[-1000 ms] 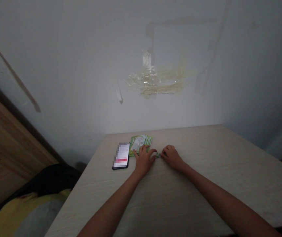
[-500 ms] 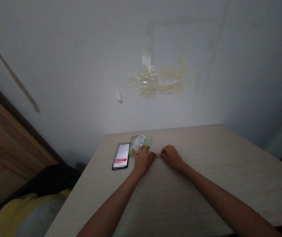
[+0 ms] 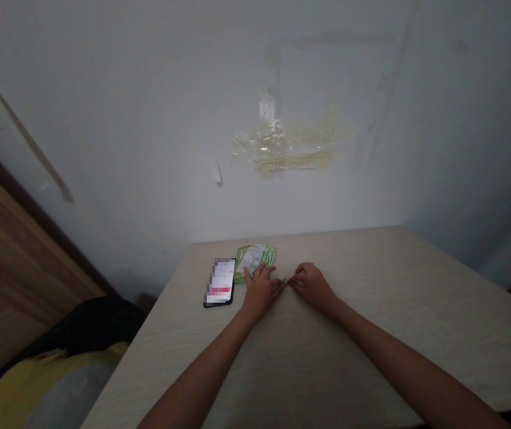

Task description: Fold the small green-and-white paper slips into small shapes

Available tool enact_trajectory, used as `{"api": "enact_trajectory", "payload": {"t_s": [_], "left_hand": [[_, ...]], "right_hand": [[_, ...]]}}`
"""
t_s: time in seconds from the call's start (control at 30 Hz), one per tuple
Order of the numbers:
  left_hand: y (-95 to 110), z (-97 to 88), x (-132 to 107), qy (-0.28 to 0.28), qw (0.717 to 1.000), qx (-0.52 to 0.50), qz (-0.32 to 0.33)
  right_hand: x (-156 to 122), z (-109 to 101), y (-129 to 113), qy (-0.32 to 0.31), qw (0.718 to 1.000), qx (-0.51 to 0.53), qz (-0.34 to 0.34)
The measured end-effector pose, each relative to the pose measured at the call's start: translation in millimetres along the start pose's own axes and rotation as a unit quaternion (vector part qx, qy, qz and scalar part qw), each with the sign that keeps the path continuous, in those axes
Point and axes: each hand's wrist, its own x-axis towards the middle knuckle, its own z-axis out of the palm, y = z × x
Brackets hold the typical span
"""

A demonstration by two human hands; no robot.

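Between my two hands, a small green and white piece [image 3: 286, 281], perhaps paper or wrapper, sits low over the table; most of it is covered by fingertips. My left hand [image 3: 262, 292] pinches its left end with thumb and forefinger, while the other fingers spread toward a pile of green and white packets [image 3: 252, 260]. My right hand [image 3: 311, 282] is closed, its fingertips pinching the piece from the right. Left of the packets lies a phone [image 3: 220, 283] with a lit screen, partly pixelated.
Both forearms rest over a pale wood-grain table [image 3: 371, 268] that meets a grey wall [image 3: 148, 149] with old tape [image 3: 282, 146] on it. At the lower left are a yellow and grey cloth [image 3: 50, 387] and a wooden panel [image 3: 5, 268].
The fingertips of both hands have drawn closer together, so less of the small green piece shows. The fingers of my left hand have shifted slightly. Phone and packets stay put.
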Motion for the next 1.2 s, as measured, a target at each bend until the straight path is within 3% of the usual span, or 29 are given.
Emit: {"api": "enact_trajectory", "payload": {"t_s": [0.17,0.37,0.53,0.77,0.97,1.2], "left_hand": [[0.9,2.1,-1.5,0.003,1.0,-0.024,0.02],[-0.2,0.9,-0.6,-0.041,0.996,-0.06,0.057],[2.9,0.8,-2.0,-0.023,0.995,-0.061,0.07],[6.9,-0.3,-4.1,0.015,0.996,-0.031,0.079],[7.7,-1.6,-4.8,0.029,0.996,-0.019,0.086],[9.6,-2.8,-4.9,0.023,0.996,-0.027,0.085]], "right_hand": [[-0.8,1.4,7.9,0.002,1.0,0.009,0.019],[0.7,12.3,26.4,-0.001,0.998,0.034,0.049],[1.4,13.0,30.3,0.011,0.997,0.06,0.053],[-2.3,4.1,31.3,0.013,0.995,0.102,0.0],[-4.0,-1.0,24.1,0.015,0.996,0.081,-0.047],[-3.7,-2.8,13.7,0.013,0.998,0.04,-0.054]]}}
